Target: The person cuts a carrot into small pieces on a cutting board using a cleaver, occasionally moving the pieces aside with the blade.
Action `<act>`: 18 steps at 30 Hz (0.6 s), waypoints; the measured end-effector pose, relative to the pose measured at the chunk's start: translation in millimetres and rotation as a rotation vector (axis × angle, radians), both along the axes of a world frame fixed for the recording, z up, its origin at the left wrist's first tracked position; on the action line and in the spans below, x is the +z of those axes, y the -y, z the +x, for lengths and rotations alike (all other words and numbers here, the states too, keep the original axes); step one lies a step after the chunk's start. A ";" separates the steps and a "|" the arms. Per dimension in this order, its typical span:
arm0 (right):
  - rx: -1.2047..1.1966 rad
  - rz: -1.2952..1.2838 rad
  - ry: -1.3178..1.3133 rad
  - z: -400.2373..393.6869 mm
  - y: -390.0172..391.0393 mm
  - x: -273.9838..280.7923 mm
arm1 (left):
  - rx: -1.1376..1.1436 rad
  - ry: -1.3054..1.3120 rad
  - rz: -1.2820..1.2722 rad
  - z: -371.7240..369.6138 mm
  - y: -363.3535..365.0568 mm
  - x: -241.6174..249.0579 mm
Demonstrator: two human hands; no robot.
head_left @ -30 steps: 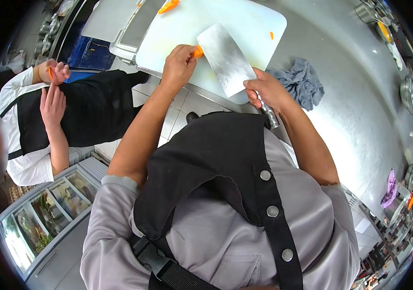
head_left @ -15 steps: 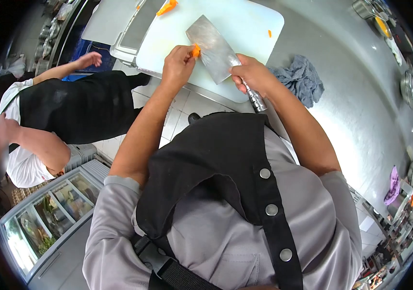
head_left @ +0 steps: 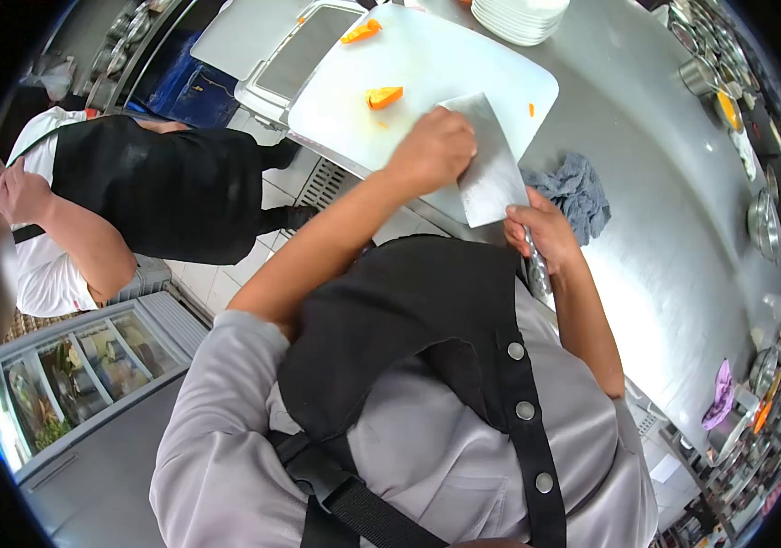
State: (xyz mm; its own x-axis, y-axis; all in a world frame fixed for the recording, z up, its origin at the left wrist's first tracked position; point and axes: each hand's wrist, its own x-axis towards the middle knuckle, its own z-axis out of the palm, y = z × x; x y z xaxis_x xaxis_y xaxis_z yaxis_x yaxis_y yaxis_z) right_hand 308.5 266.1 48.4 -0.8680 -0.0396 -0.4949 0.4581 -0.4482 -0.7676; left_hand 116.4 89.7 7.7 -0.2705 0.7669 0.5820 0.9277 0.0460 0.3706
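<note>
A cleaver (head_left: 492,169) is in my right hand (head_left: 544,228), whose fingers wrap round its metal handle; the broad blade is tilted over the near edge of a white cutting board (head_left: 463,64). My left hand (head_left: 436,151) is curled against the blade's left side, its fingertips partly hidden, so I cannot make out whether anything is in them. An orange piece, likely carrot (head_left: 384,97), lies on the board just beyond my left hand. Another orange piece (head_left: 361,32) rests near the far left edge, and a small orange scrap (head_left: 531,110) near the right edge.
A crumpled grey cloth (head_left: 573,196) lies right of the board on the steel counter (head_left: 664,210). Stacked white plates (head_left: 523,20) stand behind. A lidded container (head_left: 304,55) is at the left. Another person in a black apron (head_left: 157,187) stands left, near a glass-topped fridge (head_left: 89,384).
The cleaver and my right hand have come closer to my body. My left hand has moved right onto the blade, leaving the orange piece on the board. The other person's arm has lowered.
</note>
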 end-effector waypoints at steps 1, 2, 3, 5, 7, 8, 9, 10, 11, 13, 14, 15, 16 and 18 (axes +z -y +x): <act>-0.028 -0.022 0.005 5.1 -1.6 3.2 | 0.010 -0.004 0.009 -0.4 -4.9 -5.5; -0.018 -0.014 0.002 9.1 -4.3 5.5 | 0.110 -0.001 0.006 -1.7 -8.8 -11.0; -0.098 0.123 -0.007 14.5 -7.6 6.3 | 0.206 0.007 0.000 -2.4 -11.5 -12.2; -0.259 0.396 -0.027 21.3 -16.8 7.9 | 0.231 -0.023 0.005 -5.5 -0.6 -13.3; -0.210 0.660 0.046 17.1 -28.0 23.5 | 0.289 0.025 0.066 -1.2 19.2 -9.7; -0.139 0.851 0.073 13.9 -31.7 30.0 | 0.378 0.052 0.074 -1.5 33.5 -15.6; -0.069 1.040 0.100 10.3 -34.0 33.0 | 0.379 0.047 0.077 -0.8 46.0 -18.4; -0.073 1.041 0.098 5.7 -34.7 30.3 | 0.567 0.066 0.013 1.3 56.6 -19.9; 0.016 1.244 0.091 0.5 -33.2 24.0 | 0.753 0.088 -0.054 2.6 62.4 -22.5; 0.214 1.647 0.073 -8.5 -22.9 20.7 | 0.732 0.067 -0.084 5.6 59.8 -24.1; 0.215 1.652 0.070 -11.6 -15.0 23.1 | 0.567 0.120 -0.045 9.2 51.8 -25.6; 0.293 1.640 0.050 -18.2 -0.9 35.0 | 0.403 0.172 -0.005 13.0 42.9 -25.9; 0.372 1.628 0.029 -22.4 5.8 42.3 | 0.352 0.234 0.026 21.6 34.7 -18.0; 0.321 1.569 -0.165 -24.2 1.9 24.6 | 0.345 0.296 -0.021 27.6 38.1 -4.9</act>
State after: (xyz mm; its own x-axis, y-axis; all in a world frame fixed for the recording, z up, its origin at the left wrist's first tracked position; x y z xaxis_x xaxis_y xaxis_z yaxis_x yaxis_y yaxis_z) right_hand 284.3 264.1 72.9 -0.9696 0.2095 -0.1263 0.2431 0.8828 -0.4020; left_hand 144.0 51.5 2.8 -0.6644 0.6138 0.4263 0.7112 0.3441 0.6131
